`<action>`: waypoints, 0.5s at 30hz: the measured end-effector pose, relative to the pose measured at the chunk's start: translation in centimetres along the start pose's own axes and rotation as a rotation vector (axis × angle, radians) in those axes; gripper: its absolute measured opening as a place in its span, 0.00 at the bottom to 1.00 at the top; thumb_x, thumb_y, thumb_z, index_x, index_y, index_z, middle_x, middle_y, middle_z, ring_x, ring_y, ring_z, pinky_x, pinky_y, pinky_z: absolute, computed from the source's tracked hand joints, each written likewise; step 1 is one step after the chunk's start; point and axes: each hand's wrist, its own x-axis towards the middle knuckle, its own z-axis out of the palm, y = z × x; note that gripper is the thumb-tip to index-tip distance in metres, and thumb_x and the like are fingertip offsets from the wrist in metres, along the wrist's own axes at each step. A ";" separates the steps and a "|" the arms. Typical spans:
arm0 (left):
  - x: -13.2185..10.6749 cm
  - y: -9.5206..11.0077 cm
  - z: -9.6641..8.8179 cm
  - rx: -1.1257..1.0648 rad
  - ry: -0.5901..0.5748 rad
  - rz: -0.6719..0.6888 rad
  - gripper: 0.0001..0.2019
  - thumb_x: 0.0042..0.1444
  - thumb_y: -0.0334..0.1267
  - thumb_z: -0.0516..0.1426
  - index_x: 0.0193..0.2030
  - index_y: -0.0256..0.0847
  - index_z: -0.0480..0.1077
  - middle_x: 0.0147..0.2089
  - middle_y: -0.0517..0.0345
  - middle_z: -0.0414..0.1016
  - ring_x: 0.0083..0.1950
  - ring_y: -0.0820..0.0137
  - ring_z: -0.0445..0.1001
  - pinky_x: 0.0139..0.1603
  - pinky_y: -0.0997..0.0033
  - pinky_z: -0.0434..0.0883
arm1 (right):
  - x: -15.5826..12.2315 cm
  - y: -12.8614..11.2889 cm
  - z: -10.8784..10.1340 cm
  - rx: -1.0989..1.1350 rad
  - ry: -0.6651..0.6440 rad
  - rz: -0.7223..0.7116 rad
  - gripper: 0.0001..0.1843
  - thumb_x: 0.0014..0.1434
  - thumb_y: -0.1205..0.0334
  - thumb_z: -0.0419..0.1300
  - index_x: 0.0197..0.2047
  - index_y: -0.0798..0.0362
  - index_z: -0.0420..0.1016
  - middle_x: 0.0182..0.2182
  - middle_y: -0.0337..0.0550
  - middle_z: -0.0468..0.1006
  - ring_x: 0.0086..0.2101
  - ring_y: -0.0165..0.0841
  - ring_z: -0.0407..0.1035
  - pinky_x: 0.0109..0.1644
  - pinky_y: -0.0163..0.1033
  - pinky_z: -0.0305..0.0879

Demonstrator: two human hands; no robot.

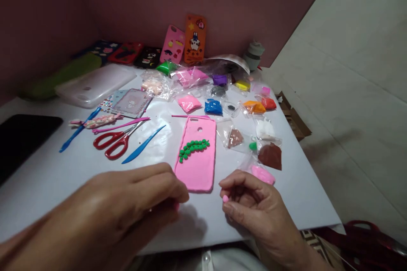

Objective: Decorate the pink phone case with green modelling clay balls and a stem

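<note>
A pink clay-covered phone case (197, 156) lies on the white table sheet (63, 178), with a curved row of small green clay balls (192, 148) on it. My right hand (254, 207) is curled just right of the case's near end, pinching a tiny pink clay ball (225, 198) at its fingertips. My left hand (127, 207) hovers at the case's near left corner, fingers closed together, with a bit of pink clay (176, 206) showing under the fingertips.
Small bags of coloured clay (241, 114) spread behind and right of the case. Red scissors (116, 140), blue plastic tools (143, 146) and a pink stick lie left. Decorated phone cases (184, 44) lean on the wall; a clear case (95, 84) and black tablet (22, 139) sit far left.
</note>
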 end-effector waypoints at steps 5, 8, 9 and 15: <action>-1.0 -0.2 3.4 -0.034 -0.175 -0.014 0.10 0.69 0.42 0.57 0.34 0.48 0.73 0.29 0.68 0.76 0.27 0.76 0.72 0.28 0.86 0.69 | 0.0 0.0 -0.1 -0.026 0.011 -0.029 0.14 0.45 0.75 0.78 0.33 0.48 0.87 0.28 0.33 0.75 0.27 0.22 0.65 0.30 0.26 0.64; -1.2 -0.1 5.4 -0.211 -0.102 -0.043 0.06 0.64 0.38 0.61 0.35 0.49 0.75 0.28 0.70 0.76 0.27 0.77 0.71 0.28 0.87 0.68 | -0.1 0.4 -0.2 -0.095 0.003 -0.126 0.10 0.49 0.72 0.76 0.33 0.48 0.87 0.29 0.35 0.77 0.30 0.24 0.69 0.35 0.27 0.67; -1.2 -0.1 6.0 -0.273 -0.087 -0.046 0.06 0.64 0.37 0.61 0.34 0.48 0.75 0.27 0.71 0.76 0.26 0.77 0.71 0.28 0.87 0.67 | -0.2 0.5 -0.2 -0.120 -0.003 -0.154 0.09 0.50 0.71 0.76 0.33 0.48 0.87 0.30 0.35 0.77 0.31 0.25 0.70 0.36 0.28 0.68; -1.6 0.4 7.8 -0.263 -0.031 -0.057 0.07 0.66 0.37 0.60 0.40 0.50 0.80 0.32 0.70 0.82 0.31 0.77 0.78 0.34 0.86 0.71 | -0.4 0.8 -0.3 -0.169 -0.028 -0.191 0.04 0.58 0.66 0.74 0.36 0.46 0.88 0.33 0.38 0.81 0.35 0.28 0.74 0.39 0.31 0.70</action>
